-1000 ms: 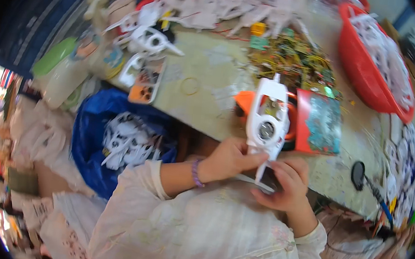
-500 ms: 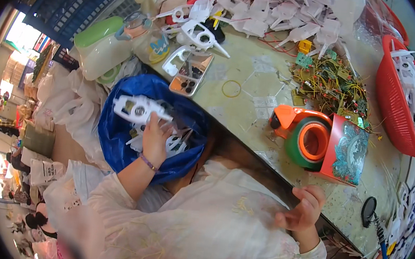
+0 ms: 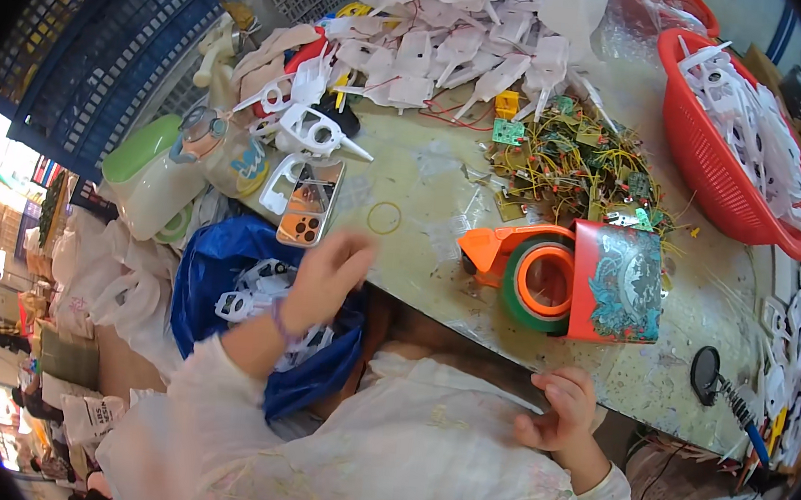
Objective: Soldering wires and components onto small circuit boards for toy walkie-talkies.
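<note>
My left hand [image 3: 328, 280] is raised over the rim of a blue plastic bag [image 3: 201, 269], beside the table edge. Its fingers are slightly bent and apart, and I see nothing in them. Inside the bag lie several white plastic casings [image 3: 239, 305]. Low at the table's front edge, my right hand [image 3: 561, 410] has loosely curled fingers with the thumb apart, and it holds nothing. Close to the left hand on the table are a phone-like slab with a shiny face [image 3: 311, 205], a white plastic frame [image 3: 279, 183] and a thin yellow ring [image 3: 384, 218].
An orange tape dispenser [image 3: 487, 249] with a green roll [image 3: 519, 295] stands against a red patterned box [image 3: 614, 282]. Behind are wired circuit boards [image 3: 573, 165], heaped white casings [image 3: 419, 59] and a red basket [image 3: 718, 160]. A black round-headed tool [image 3: 705, 374] lies right.
My left hand has let go of a white casing over the bag and moved right, toward the table. The right hand stays about the same. The view has shifted.
</note>
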A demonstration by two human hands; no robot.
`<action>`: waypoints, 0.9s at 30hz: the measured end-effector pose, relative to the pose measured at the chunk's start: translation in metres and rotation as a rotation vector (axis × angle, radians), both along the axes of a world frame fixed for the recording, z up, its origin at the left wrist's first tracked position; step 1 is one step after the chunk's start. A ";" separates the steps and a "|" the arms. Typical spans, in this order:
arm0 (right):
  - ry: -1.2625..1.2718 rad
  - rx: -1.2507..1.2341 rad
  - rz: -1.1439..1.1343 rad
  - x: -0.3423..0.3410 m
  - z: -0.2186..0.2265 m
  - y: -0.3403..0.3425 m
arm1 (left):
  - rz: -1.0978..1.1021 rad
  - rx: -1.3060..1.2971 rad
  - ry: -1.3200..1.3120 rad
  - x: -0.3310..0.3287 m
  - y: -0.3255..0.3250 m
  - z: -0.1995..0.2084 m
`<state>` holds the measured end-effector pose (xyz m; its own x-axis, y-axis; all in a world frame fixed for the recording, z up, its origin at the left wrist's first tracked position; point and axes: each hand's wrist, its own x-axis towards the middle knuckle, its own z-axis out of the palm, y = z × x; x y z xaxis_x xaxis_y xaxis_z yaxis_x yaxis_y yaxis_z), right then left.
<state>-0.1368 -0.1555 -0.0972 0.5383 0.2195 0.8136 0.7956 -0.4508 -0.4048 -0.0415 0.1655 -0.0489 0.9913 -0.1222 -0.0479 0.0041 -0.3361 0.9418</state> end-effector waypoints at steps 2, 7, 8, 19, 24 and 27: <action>0.018 -0.043 0.001 -0.001 0.009 -0.001 | -0.052 0.540 -0.518 0.068 -0.007 0.010; 0.025 -0.067 -0.047 -0.005 0.016 0.000 | 0.011 1.045 -0.921 0.234 0.002 -0.020; 0.031 -0.074 -0.063 -0.006 0.018 0.000 | -0.023 1.192 -0.918 0.243 -0.005 -0.021; -0.083 -0.013 -0.383 -0.005 0.031 -0.034 | 0.025 0.838 -1.093 0.201 -0.045 0.057; 0.172 0.135 -0.680 0.051 0.074 -0.073 | -0.804 0.710 -1.230 0.078 -0.110 0.085; 0.310 0.141 -0.704 0.100 0.086 -0.099 | -1.103 0.723 -1.252 0.040 -0.126 0.070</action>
